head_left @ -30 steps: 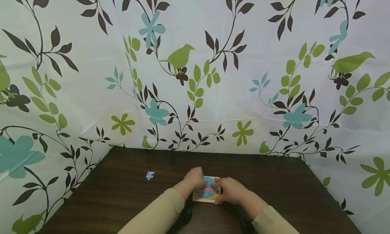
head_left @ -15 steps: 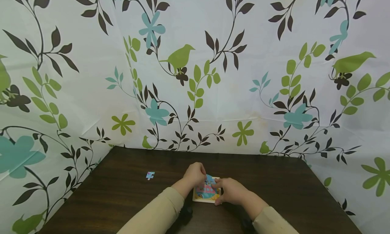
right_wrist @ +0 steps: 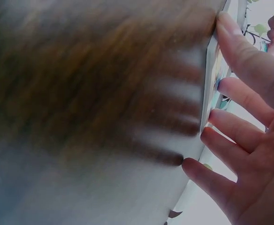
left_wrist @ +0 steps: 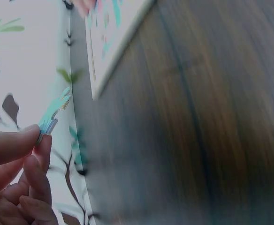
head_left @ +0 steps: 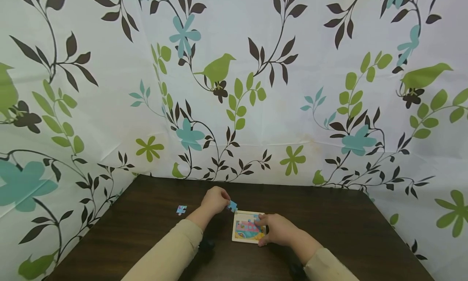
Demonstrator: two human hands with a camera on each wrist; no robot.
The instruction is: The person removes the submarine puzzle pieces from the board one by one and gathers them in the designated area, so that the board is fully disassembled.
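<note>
Between thumb and index finger my left hand [head_left: 213, 199] [left_wrist: 17, 180] pinches a light-blue puzzle piece [head_left: 232, 206] [left_wrist: 55, 110], raised off the table just beyond the tray's far left corner. The square puzzle tray [head_left: 234, 228] [left_wrist: 121, 60] has a pale rim and a pink, blue and yellow picture; a pale area shows along its far side. At its right side, my right hand [head_left: 281, 228] [right_wrist: 254, 115] holds the tray, thumb at the near edge and index finger over the picture. In the right wrist view the tray is seen almost edge-on.
Another light-blue puzzle piece [head_left: 181, 209] lies on the dark wooden table [head_left: 157, 232], left of my left hand. A white cloth [head_left: 256, 159] printed with leaves, flowers and birds hangs behind the table and at both sides.
My left hand has moved left and away from the tray, carrying the blue piece out of its far part. My right hand has stayed at the tray's right side.
</note>
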